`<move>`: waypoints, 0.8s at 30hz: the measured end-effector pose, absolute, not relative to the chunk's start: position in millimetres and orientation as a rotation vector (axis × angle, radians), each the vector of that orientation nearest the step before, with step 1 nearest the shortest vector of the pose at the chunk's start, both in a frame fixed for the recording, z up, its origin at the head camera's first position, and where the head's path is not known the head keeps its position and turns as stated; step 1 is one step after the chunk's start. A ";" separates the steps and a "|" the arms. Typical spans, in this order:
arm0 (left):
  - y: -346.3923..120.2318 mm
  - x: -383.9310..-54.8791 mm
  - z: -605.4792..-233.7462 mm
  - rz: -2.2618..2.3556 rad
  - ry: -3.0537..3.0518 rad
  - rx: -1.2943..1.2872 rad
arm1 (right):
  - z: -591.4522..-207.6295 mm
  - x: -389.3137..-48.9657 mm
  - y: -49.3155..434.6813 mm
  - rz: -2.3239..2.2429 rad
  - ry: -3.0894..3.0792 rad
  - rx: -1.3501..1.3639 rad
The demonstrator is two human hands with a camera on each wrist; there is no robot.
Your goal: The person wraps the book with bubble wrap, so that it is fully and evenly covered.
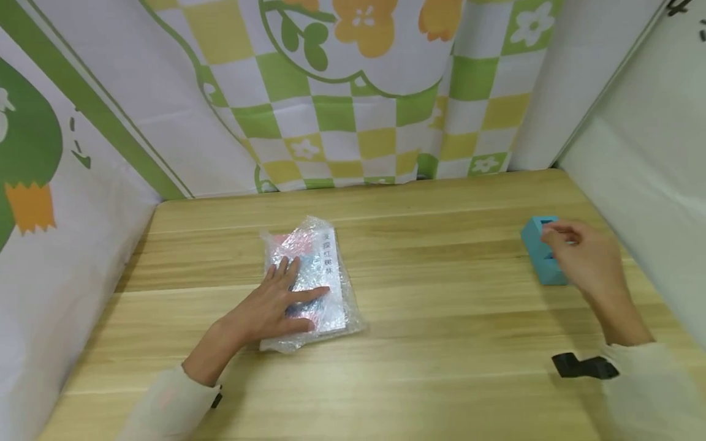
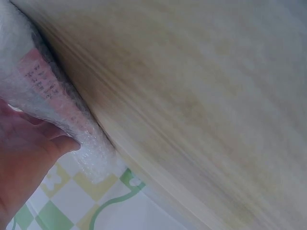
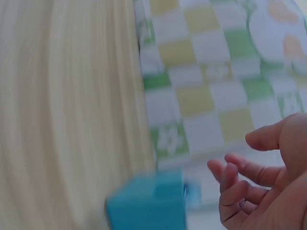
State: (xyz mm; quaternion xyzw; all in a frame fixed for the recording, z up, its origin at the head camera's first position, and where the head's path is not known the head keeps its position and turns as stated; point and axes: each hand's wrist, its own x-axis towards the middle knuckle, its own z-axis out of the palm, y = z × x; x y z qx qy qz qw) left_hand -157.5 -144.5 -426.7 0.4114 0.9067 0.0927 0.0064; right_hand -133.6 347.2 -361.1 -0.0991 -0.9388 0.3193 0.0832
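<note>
A book in clear bubble wrap [image 1: 332, 312] lies on the wooden table, with Chinese characters down its white strip. My left hand [image 1: 270, 309] rests on it with fingers spread. In the left wrist view, the wrapped book [image 2: 45, 79] shows a pink patch with print, and the left hand [image 2: 29, 153] touches its wrap. On the right stands a blue box-like holder [image 1: 543, 260] with an opening in its top. Over it hovers my right hand [image 1: 592, 257], fingers loosely bent. The right wrist view shows thumb and fingers apart with nothing between them, beside the blurred blue holder [image 3: 146, 203].
Wooden table top [image 1: 430, 306] stretches between the book and the blue holder. A checked green, yellow and white curtain [image 1: 358, 116] hangs along the back edge. White cloth walls [image 1: 640, 147] stand at both sides.
</note>
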 end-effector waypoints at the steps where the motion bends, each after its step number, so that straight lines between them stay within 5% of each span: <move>1: -144.4 -157.4 -426.7 0.290 2.837 1.283 | -362.8 -130.9 357.8 0.951 -2.817 -0.348; 10: -145.1 -156.3 -425.2 0.309 2.845 1.244 | -393.2 -120.5 395.4 1.276 -2.795 -0.594; 24: -144.6 -156.8 -426.9 0.315 2.839 1.232 | -395.8 -126.7 407.3 1.579 -2.702 -0.537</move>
